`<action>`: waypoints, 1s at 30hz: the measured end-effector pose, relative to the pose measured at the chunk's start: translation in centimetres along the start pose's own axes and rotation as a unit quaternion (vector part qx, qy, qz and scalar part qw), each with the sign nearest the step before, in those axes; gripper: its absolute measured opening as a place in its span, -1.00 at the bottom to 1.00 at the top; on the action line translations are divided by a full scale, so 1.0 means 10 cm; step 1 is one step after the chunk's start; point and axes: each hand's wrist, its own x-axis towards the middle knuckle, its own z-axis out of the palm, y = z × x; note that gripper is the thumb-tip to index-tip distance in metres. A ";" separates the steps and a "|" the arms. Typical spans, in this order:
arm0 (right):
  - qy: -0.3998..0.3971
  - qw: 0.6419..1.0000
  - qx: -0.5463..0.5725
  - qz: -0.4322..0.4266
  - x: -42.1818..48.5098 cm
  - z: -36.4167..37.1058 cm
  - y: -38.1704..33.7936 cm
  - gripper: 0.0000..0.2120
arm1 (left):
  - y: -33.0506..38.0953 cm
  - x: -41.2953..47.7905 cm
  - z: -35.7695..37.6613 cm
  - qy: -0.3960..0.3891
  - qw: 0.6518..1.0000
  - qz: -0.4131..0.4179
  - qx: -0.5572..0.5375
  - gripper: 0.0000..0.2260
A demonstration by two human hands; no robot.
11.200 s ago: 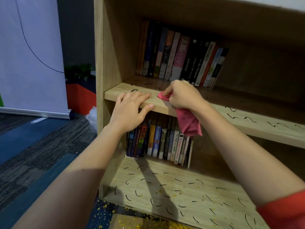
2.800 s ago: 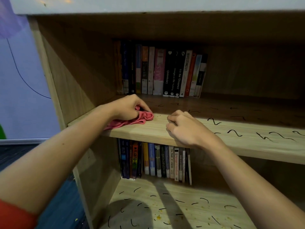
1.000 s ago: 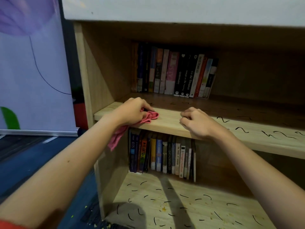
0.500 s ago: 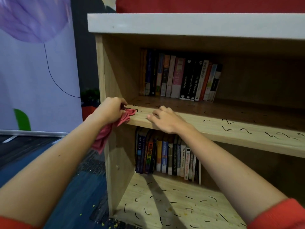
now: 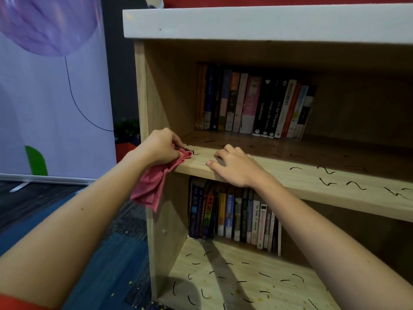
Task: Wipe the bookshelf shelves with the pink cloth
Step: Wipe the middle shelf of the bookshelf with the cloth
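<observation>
One pink cloth point(image 5: 154, 186) has slid left to the middle shelf point(image 5: 290, 179) corner, half hanging off | my left hand point(image 5: 161, 146) grips it | my right hand point(image 5: 234, 166) rests alongside, fingers loose, empty | two book rows: upper row point(image 5: 254, 104), lower row point(image 5: 234, 218)

Left hand point(image 5: 162, 147): fingers curled, pinching cloth point(image 5: 152, 186)
Right hand point(image 5: 234, 166): palm down, fingers relaxed, resting on shelf point(image 5: 301, 183)
Arms: both stretched forward

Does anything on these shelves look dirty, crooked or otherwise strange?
Yes. Black squiggly marks are scattered over the middle shelf and the bottom shelf, where yellowish crumbs also lie. In the upper row of books, the rightmost ones lean left instead of standing upright.
</observation>
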 end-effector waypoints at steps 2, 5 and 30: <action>0.000 1.000 -0.004 0.003 0.00 0.01 -0.01 -0.44 | 0.04 0.11 0.07 0.009 1.000 -0.001 0.010 -0.77; 0.003 1.000 -0.012 0.003 0.01 0.00 -0.02 -0.44 | 0.04 0.19 0.14 0.005 1.000 0.018 0.007 -0.77; 0.006 1.000 0.004 0.007 -0.03 -0.02 -0.04 -0.45 | -0.17 -0.09 -0.06 -0.035 0.991 -0.002 -0.130 -0.48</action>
